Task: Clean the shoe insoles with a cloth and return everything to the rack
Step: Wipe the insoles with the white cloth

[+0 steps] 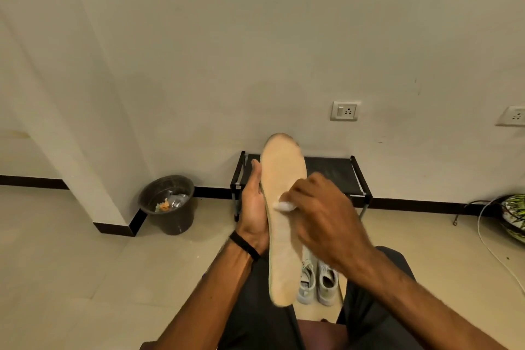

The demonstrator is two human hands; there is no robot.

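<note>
A beige insole [279, 176] stands upright in front of me, toe end up. My left hand [253, 204] holds it from the left edge and behind, with the thumb along the side. My right hand [321, 213] grips a small white cloth [284, 205] and presses it on the insole's middle. Behind the insole stands a low black shoe rack [335, 172] against the wall. A pair of white sneakers [316, 283] sits on the floor between my knees.
A dark waste bin [167, 204] with litter stands at the wall corner to the left. A white cable [488, 239] and a green patterned object [514, 216] lie at the right. Two wall sockets [344, 111] are above the rack.
</note>
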